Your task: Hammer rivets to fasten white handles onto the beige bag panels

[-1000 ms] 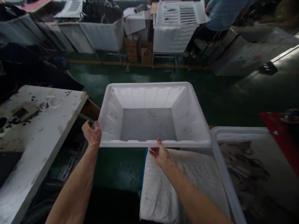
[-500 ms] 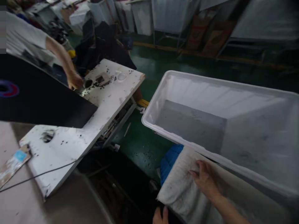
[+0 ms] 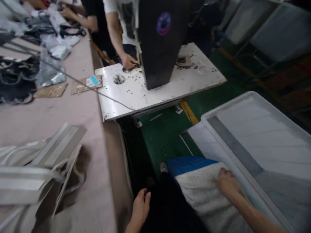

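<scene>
My right hand (image 3: 228,184) is at the upper edge of a pale, creased cloth (image 3: 204,191), with its fingers curled onto the fabric. The cloth lies over something quilted and blue (image 3: 191,163); what is beneath is hidden. Close by on the right stands a large white plastic tub (image 3: 225,145), its visible inside holding nothing. My left hand (image 3: 141,207) hangs in front of my dark clothing, thumb and forefinger apart, with nothing seen in it.
Light bags with straps (image 3: 48,168) lie on the pink-covered table (image 3: 94,168) at left. Ahead is a white machine table (image 3: 155,95) with a dark upright panel (image 3: 157,55) and scattered black bits. A co-worker's hand (image 3: 128,61) is there. A cable (image 3: 114,100) crosses both tables.
My view has swung left, bringing the pink-covered table and bags into sight. The tub sits farther right in view. My left hand shows more fully; my right hand stays on the cloth.
</scene>
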Tool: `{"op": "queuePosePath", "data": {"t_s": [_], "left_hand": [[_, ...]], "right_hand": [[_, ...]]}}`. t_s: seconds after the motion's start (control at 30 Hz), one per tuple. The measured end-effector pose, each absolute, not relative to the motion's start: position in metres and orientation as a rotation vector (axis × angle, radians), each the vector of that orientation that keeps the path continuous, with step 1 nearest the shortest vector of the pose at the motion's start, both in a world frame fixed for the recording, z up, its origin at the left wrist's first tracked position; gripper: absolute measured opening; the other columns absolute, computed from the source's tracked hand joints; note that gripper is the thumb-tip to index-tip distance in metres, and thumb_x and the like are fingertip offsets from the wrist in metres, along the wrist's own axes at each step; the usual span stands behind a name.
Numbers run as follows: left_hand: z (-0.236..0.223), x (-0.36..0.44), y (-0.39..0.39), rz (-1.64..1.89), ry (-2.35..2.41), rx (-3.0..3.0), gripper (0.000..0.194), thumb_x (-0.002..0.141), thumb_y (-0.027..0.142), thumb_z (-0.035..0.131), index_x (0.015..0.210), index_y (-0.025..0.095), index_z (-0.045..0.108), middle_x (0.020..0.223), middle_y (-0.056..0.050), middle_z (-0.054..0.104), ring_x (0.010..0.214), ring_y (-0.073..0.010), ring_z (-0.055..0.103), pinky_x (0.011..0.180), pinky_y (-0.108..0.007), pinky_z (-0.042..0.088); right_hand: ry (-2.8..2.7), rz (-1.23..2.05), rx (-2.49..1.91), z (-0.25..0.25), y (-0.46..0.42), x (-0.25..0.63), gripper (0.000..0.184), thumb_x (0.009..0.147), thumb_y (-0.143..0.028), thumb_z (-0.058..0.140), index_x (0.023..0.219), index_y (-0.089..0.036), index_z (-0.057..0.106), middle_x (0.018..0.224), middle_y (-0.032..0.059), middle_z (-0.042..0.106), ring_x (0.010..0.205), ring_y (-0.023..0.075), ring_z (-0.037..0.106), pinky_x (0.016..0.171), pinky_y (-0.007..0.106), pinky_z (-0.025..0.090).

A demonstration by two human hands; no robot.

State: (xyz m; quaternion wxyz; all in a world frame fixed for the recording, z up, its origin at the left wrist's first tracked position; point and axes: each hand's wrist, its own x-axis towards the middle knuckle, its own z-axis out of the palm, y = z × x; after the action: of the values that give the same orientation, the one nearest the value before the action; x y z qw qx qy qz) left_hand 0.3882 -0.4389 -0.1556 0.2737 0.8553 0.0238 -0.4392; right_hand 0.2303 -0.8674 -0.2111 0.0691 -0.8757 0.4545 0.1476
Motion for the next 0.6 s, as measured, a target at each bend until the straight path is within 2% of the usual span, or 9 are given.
{"op": "queuePosePath", "data": {"t_s": [0.07, 0.13, 0.23, 0.33, 0.4, 0.5, 0.6], "left_hand": [[-0.146, 0.365, -0.409, -1.163, 0.153, 2.278, 0.057, 0.091, 0.042, 0.036, 0.129, 0.004, 0.056, 0.129, -0.019, 0.063, 0.117, -0.0241, 0.061, 0.103, -0.033, 0.044], [-0.141, 0.337, -0.387, -1.147, 0.201, 2.239, 0.057, 0.092, 0.042, 0.036, 0.129, 0.004, 0.055, 0.13, -0.019, 0.062, 0.117, -0.0245, 0.061, 0.104, -0.034, 0.045], [-0.141, 0.295, -0.369, -1.099, 0.227, 2.194, 0.054, 0.091, 0.04, 0.037, 0.127, 0.005, 0.058, 0.128, -0.019, 0.064, 0.119, -0.0254, 0.061, 0.106, -0.035, 0.045], [-0.148, 0.266, -0.355, -0.9, 0.19, 2.193, 0.049, 0.093, 0.038, 0.037, 0.121, 0.009, 0.064, 0.122, -0.018, 0.067, 0.115, -0.0256, 0.064, 0.102, -0.036, 0.05], [-0.155, 0.256, -0.344, -0.671, 0.125, 2.205, 0.046, 0.095, 0.038, 0.035, 0.119, 0.013, 0.066, 0.119, -0.016, 0.069, 0.112, -0.025, 0.066, 0.099, -0.036, 0.054], [-0.168, 0.254, -0.337, -0.455, 0.037, 2.251, 0.042, 0.096, 0.036, 0.037, 0.119, 0.017, 0.065, 0.119, -0.015, 0.069, 0.114, -0.0249, 0.065, 0.098, -0.037, 0.056], [-0.182, 0.255, -0.352, -0.612, 0.001, 2.31, 0.04, 0.094, 0.035, 0.041, 0.119, 0.016, 0.065, 0.116, -0.015, 0.07, 0.107, -0.0273, 0.069, 0.09, -0.039, 0.06]], "right_hand": [[0.874, 0.552, -2.904, -0.193, -0.832, 0.258, 0.061, 0.071, -0.012, 0.055, 0.131, -0.009, 0.051, 0.137, 0.0295, 0.048, 0.123, 0.0403, 0.05, 0.097, 0.053, 0.039], [0.177, 0.695, -3.015, -0.181, -0.786, 0.28, 0.07, 0.068, -0.006, 0.054, 0.137, -0.014, 0.051, 0.145, 0.0215, 0.044, 0.133, 0.0354, 0.041, 0.111, 0.052, 0.027], [-0.432, 1.027, -2.79, -0.182, -0.719, 0.3, 0.064, 0.06, -0.01, 0.065, 0.123, -0.021, 0.064, 0.139, 0.0137, 0.054, 0.138, 0.033, 0.036, 0.118, 0.052, 0.012], [-0.349, 1.285, -2.628, -0.201, -0.676, 0.312, 0.051, 0.046, -0.006, 0.072, 0.094, -0.024, 0.074, 0.126, 0.0105, 0.063, 0.133, 0.0336, 0.043, 0.118, 0.049, 0.013], [-0.197, 1.34, -2.622, -0.218, -0.664, 0.321, 0.041, 0.045, -0.002, 0.072, 0.081, -0.022, 0.073, 0.117, 0.0109, 0.066, 0.127, 0.0335, 0.049, 0.116, 0.051, 0.017], [0.097, 1.382, -2.597, -0.243, -0.657, 0.339, 0.02, 0.054, -0.006, 0.076, 0.07, -0.017, 0.069, 0.1, 0.0117, 0.068, 0.117, 0.0317, 0.056, 0.111, 0.056, 0.024], [0.483, 1.337, -2.533, -0.266, -0.652, 0.36, 0.011, 0.075, -0.02, 0.075, 0.081, -0.014, 0.068, 0.105, 0.0093, 0.067, 0.114, 0.0276, 0.057, 0.107, 0.056, 0.033]]}}
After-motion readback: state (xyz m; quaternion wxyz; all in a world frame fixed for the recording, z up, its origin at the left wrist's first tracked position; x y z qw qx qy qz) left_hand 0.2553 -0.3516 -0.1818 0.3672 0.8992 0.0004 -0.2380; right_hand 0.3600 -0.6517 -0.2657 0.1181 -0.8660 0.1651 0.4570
